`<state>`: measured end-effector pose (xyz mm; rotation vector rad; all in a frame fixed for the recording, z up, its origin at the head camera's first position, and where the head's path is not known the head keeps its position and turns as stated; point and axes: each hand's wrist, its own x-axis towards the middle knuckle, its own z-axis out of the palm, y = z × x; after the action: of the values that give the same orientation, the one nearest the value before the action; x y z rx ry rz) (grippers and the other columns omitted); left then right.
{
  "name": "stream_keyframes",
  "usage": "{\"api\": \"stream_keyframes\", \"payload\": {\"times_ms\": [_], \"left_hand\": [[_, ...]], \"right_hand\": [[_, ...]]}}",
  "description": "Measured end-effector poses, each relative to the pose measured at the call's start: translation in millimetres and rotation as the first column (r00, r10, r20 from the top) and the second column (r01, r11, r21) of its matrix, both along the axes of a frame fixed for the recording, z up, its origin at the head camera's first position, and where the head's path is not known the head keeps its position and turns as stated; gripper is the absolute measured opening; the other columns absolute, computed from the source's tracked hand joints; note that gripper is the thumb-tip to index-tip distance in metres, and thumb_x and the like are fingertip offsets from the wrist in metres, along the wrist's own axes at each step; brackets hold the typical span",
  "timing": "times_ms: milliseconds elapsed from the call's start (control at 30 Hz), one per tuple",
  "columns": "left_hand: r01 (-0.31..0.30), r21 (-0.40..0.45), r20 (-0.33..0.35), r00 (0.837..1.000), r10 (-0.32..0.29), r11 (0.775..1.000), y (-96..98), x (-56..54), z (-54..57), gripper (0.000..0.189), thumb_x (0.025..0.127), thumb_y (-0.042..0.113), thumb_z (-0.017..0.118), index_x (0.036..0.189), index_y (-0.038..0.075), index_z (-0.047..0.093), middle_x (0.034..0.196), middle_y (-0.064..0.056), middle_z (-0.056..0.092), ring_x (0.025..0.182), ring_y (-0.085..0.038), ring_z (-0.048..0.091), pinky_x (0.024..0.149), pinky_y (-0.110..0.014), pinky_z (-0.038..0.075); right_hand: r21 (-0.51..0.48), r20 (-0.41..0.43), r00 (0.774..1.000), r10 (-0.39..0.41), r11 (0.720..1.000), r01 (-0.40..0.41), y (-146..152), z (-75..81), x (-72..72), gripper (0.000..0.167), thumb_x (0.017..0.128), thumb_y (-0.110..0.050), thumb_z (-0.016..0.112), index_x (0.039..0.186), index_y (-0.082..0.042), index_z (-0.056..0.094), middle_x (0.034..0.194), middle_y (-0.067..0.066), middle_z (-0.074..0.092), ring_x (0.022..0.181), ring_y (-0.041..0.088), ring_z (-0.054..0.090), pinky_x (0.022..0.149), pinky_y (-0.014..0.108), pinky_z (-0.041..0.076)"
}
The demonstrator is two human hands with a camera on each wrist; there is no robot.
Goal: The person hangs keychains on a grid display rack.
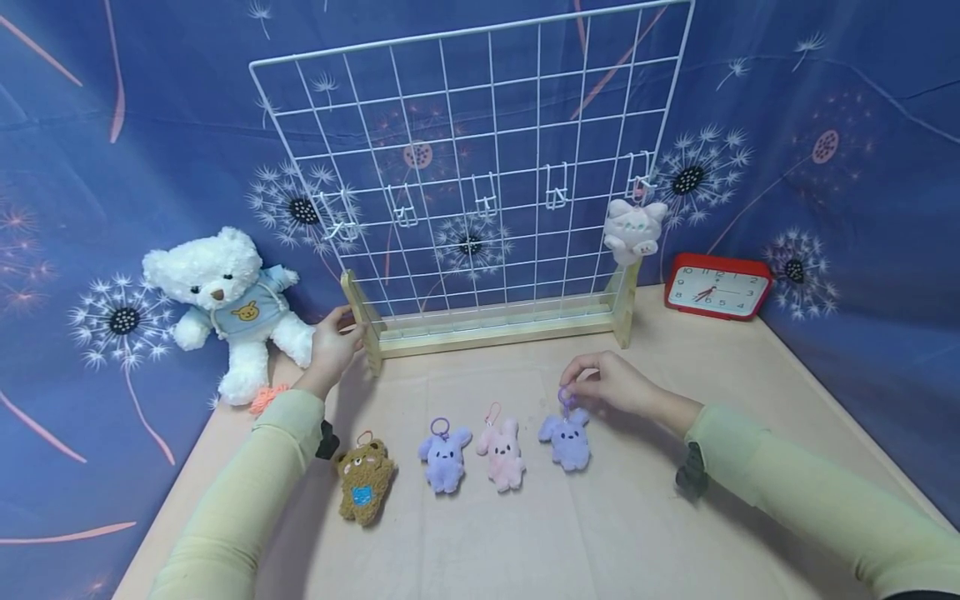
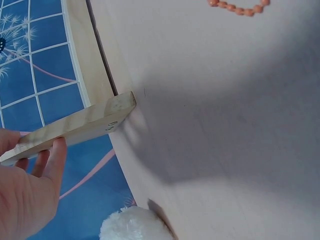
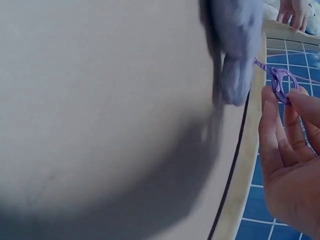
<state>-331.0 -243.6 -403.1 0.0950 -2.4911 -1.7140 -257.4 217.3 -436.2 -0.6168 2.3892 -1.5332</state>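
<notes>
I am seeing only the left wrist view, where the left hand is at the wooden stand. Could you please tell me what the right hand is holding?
Observer: The right hand pinches the purple ring of a purple toy.
Operator: Thank you. Is there something hanging on the grid, on the part which I cannot see?
Observer: Yes, a white toy hangs at its right end.
Operator: And which toys are lying nearer to the person, please?
Observer: From left to right in the head view: a brown bear, a second purple toy and a pink toy.
</notes>
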Motion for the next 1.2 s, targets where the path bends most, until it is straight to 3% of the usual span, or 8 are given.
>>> {"api": "stream_keyframes", "payload": {"times_ms": [133, 200, 533, 967, 1200], "left_hand": [[0.003, 0.000, 0.000, 1.000, -0.003, 1.000, -1.0, -0.5, -1.0, 0.054, 0.105, 0.012, 0.058, 0.155, 0.004, 0.041, 0.148, -0.026, 0.049, 0.133, -0.038, 0.051, 0.102, -0.039, 0.054], [0.004, 0.007, -0.002, 1.000, -0.004, 1.000, -0.9, -0.8, -1.2, 0.054, 0.105, 0.011, 0.058, 0.155, 0.004, 0.041, 0.148, -0.026, 0.049, 0.133, -0.038, 0.051, 0.102, -0.040, 0.054], [0.005, 0.009, -0.001, 1.000, -0.005, 1.000, -2.4, 1.6, 0.3, 0.053, 0.104, 0.009, 0.059, 0.154, 0.002, 0.042, 0.147, -0.026, 0.050, 0.132, -0.039, 0.053, 0.100, -0.041, 0.055], [0.010, -0.029, -0.059, 0.998, -0.012, 1.000, -2.5, -3.6, 1.4, 0.050, 0.102, 0.006, 0.059, 0.150, -0.002, 0.045, 0.140, -0.030, 0.055, 0.125, -0.041, 0.057, 0.091, -0.033, 0.059], [0.012, -0.029, -0.051, 0.999, -0.013, 0.999, -4.7, -3.6, -1.4, 0.051, 0.103, 0.006, 0.059, 0.151, -0.002, 0.044, 0.142, -0.029, 0.054, 0.127, -0.041, 0.056, 0.096, -0.040, 0.057]], "right_hand": [[0.022, -0.137, 0.991, 0.006, 1.000, -0.003, -2, 6.4, -3.2, 0.007, 0.092, 0.004, 0.072, 0.097, 0.000, 0.074, 0.095, 0.009, 0.073, 0.087, 0.021, 0.069, 0.075, 0.024, 0.059], [0.030, -0.183, 0.983, 0.003, 1.000, 0.002, -3, 10.8, -3.6, 0.008, 0.091, 0.004, 0.072, 0.096, -0.001, 0.075, 0.094, 0.007, 0.074, 0.091, 0.021, 0.068, 0.080, 0.024, 0.059], [0.003, -0.224, 0.975, -0.004, 1.000, 0.005, -6, 33.0, -11.2, 0.008, 0.091, 0.007, 0.071, 0.096, 0.002, 0.075, 0.095, 0.012, 0.074, 0.086, 0.018, 0.068, 0.075, 0.023, 0.059], [-0.012, -0.273, 0.960, -0.061, 0.998, 0.060, -6, 54.7, -12.1, 0.007, 0.092, 0.007, 0.071, 0.097, 0.004, 0.075, 0.096, 0.015, 0.072, 0.080, 0.016, 0.068, 0.067, 0.022, 0.058], [0.005, -0.323, 0.942, -0.095, 0.995, 0.102, -10, 86.3, -18.8, 0.006, 0.092, 0.003, 0.073, 0.098, 0.002, 0.075, 0.098, 0.016, 0.072, 0.075, 0.022, 0.069, 0.067, 0.023, 0.059]]}}
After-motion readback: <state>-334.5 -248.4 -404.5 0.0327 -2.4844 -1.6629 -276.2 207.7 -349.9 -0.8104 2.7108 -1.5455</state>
